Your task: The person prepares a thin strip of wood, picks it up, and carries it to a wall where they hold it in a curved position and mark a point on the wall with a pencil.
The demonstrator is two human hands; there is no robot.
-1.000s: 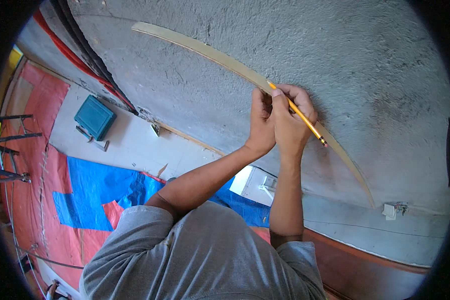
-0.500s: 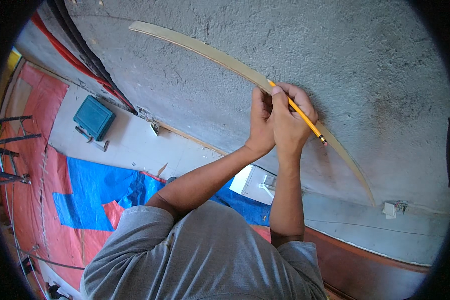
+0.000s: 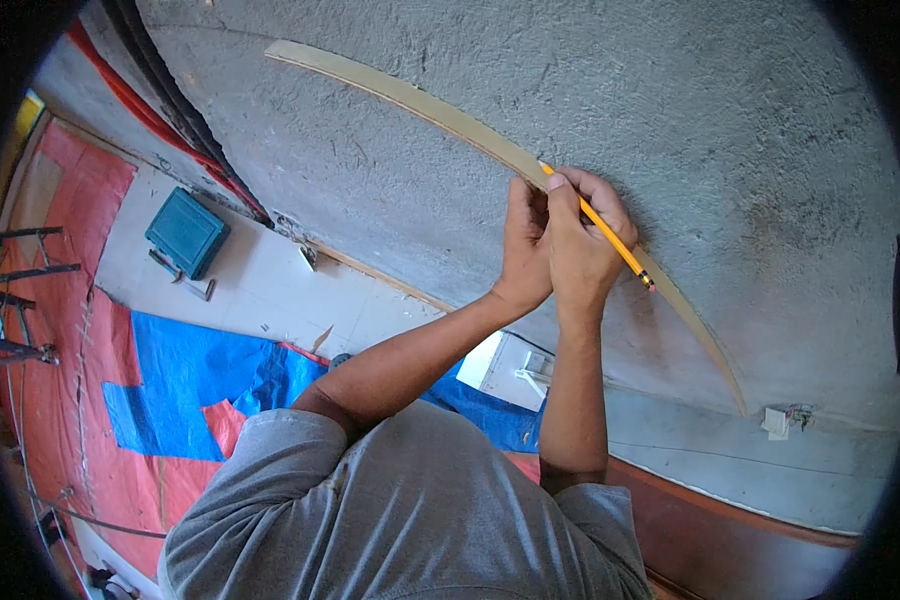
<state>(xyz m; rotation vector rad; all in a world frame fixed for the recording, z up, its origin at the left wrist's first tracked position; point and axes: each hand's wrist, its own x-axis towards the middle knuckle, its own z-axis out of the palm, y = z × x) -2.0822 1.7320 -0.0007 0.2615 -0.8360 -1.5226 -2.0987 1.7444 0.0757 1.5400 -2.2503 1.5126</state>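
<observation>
A long, thin wooden strip [image 3: 420, 105] lies against the rough grey plaster wall, bowed in this view, its left end high and its right end low. My left hand [image 3: 523, 245] is closed on the strip near its middle from below, its fingers partly hidden. Just to the right, my right hand [image 3: 585, 245] grips a yellow pencil [image 3: 606, 232] between thumb and fingers. The pencil's tip points up and left and meets the strip's upper edge, or comes very close to it. Both wrists are close together, and the right hand covers part of the strip.
Red and black cables [image 3: 160, 120] run down the wall at left. On the floor are a teal case [image 3: 187, 232], a blue tarp [image 3: 185, 390] and red sheeting [image 3: 60, 420]. A white panel with a handle [image 3: 505, 368] lies below my wrists. A white electrical box [image 3: 776, 424] hangs at lower right.
</observation>
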